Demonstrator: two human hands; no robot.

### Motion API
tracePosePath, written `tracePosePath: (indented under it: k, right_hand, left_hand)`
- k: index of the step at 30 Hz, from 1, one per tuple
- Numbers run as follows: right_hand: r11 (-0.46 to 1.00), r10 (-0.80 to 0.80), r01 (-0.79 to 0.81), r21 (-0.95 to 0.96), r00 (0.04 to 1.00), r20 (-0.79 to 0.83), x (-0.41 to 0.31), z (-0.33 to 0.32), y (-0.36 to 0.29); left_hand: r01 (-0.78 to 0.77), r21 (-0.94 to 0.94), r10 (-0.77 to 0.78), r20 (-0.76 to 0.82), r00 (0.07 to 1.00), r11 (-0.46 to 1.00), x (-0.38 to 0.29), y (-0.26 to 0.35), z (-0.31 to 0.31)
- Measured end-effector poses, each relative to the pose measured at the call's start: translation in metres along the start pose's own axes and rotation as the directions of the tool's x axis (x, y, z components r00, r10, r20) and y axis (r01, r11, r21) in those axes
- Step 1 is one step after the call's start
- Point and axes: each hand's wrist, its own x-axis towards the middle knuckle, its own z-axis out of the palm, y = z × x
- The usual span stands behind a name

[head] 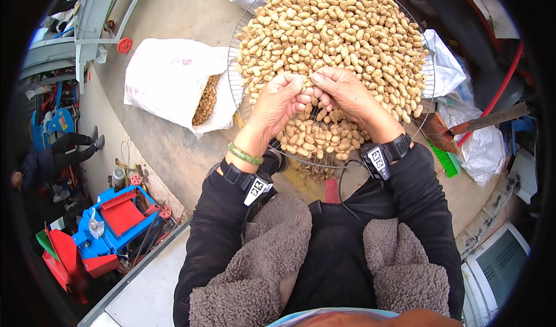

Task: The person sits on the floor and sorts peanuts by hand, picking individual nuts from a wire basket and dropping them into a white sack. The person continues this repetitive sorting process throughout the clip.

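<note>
A broad heap of unshelled peanuts (330, 27) covers a round wire rack (235, 77) in front of me. Over its near side, my left hand (284, 94) and my right hand (343, 92) meet fingertip to fingertip. Pinched between both thumbs and forefingers is a peanut (307, 83), mostly hidden by the fingers. A smaller group of peanuts (321, 136) lies on the rack just below my hands, nearer to my lap. Gaps of bare wire show between this group and the main heap.
Left of the rack, a white woven sack (173, 75) lies open with peanuts (206, 101) inside. A blue and red machine (117, 218) stands at lower left; a person (61, 153) is beyond it. Right are a green brush (444, 158), plastic bags (482, 153) and a red bar (495, 97).
</note>
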Motion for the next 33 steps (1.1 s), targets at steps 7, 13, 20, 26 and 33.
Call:
tracePosePath:
  k: [7, 13, 20, 26, 33]
  right_hand:
    - [1.0, 0.009, -0.009, 0.017, 1.0, -0.016, 0.0, -0.001, 0.005]
    - [1.0, 0.018, -0.017, -0.012, 0.999, 0.05, -0.003, -0.002, 0.002]
    - [0.986, 0.096, -0.017, -0.166, 0.872, 0.479, -0.035, 0.002, -0.003]
    - [0.852, 0.239, 0.268, -0.449, 0.564, 0.79, -0.069, 0.013, 0.009]
    - [0.851, 0.344, 0.126, -0.509, 0.597, 0.724, -0.063, -0.002, -0.003]
  left_hand:
    - [-0.008, 0.007, 0.007, 0.024, 1.0, 1.0, -0.001, 0.001, 0.006]
    - [-0.028, 0.235, 0.03, -0.005, 1.0, 0.972, -0.004, 0.007, 0.008]
    - [0.017, 0.684, -0.273, 0.268, 0.924, 0.729, -0.038, 0.043, 0.003]
    - [0.171, 0.824, -0.697, 0.324, 0.64, 0.54, -0.086, 0.009, 0.009]
    - [0.237, 0.816, -0.733, 0.297, 0.612, 0.528, -0.083, -0.01, 0.008]
